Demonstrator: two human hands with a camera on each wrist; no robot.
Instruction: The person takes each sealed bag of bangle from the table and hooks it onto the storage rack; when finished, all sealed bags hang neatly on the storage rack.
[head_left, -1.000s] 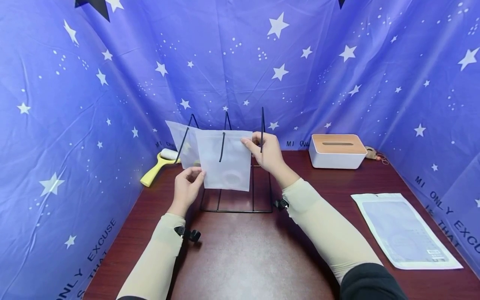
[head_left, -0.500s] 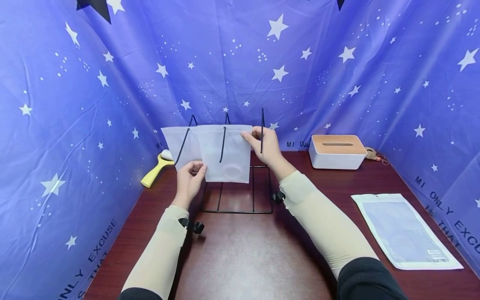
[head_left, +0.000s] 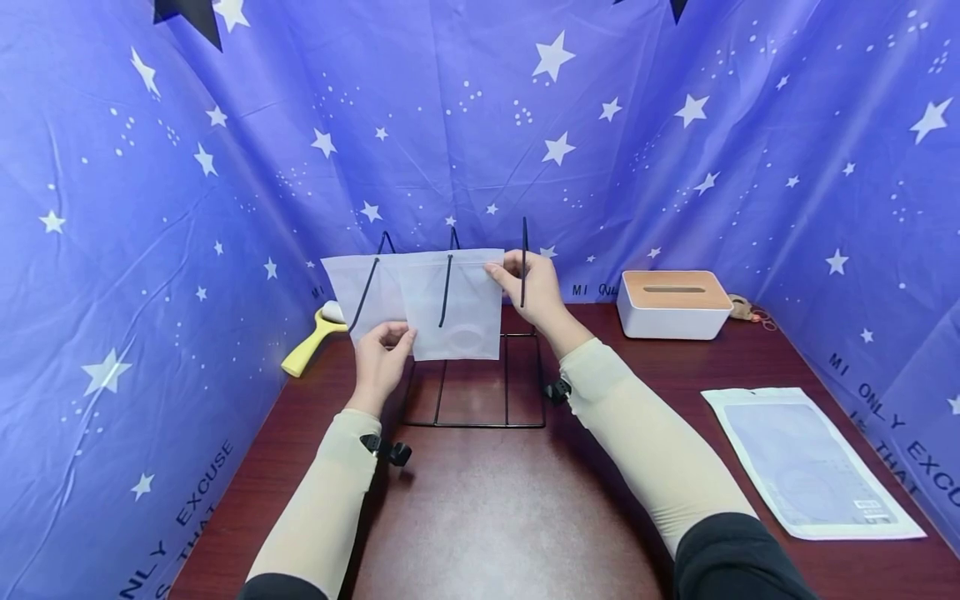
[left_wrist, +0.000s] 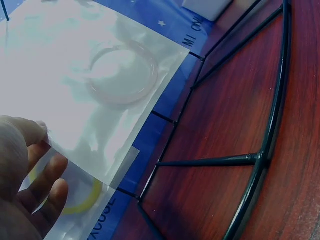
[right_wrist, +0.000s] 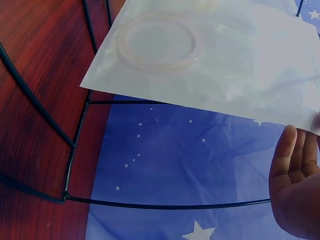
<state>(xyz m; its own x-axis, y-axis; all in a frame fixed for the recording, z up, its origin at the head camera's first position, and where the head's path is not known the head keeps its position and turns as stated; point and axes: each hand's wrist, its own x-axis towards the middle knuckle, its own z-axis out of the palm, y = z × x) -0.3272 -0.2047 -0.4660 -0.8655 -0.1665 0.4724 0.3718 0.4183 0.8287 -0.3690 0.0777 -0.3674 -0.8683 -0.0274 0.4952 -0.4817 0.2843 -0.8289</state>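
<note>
A frosted plastic bag [head_left: 472,296] hangs on the middle prong of a black wire display rack [head_left: 472,426]; the prong passes through the hole near its top. My left hand [head_left: 377,367] pinches the bag's left edge low down. At the upper right corner, my right hand [head_left: 540,292] pinches it between thumb and fingers, behind the rack's right prong [head_left: 523,275]. Inside lies a pale ring-shaped item [left_wrist: 154,75], seen through the plastic in both wrist views. A second frosted bag [head_left: 390,287], on the left prong, is partly covered by the first and holds a yellow ring [left_wrist: 94,195].
A yellow-handled lint roller [head_left: 303,350] lies behind the left hand. At the back right stands a white tissue box [head_left: 671,323] with a wooden lid, a small brown object [head_left: 742,307] beside it. A large flat white pouch [head_left: 813,462] lies on the table's right.
Both hands have risen slightly, lifting the front bag's lower edge. The left bag has swung from slanted to nearly level, facing forward. Almost nothing differs over the last half second.
</note>
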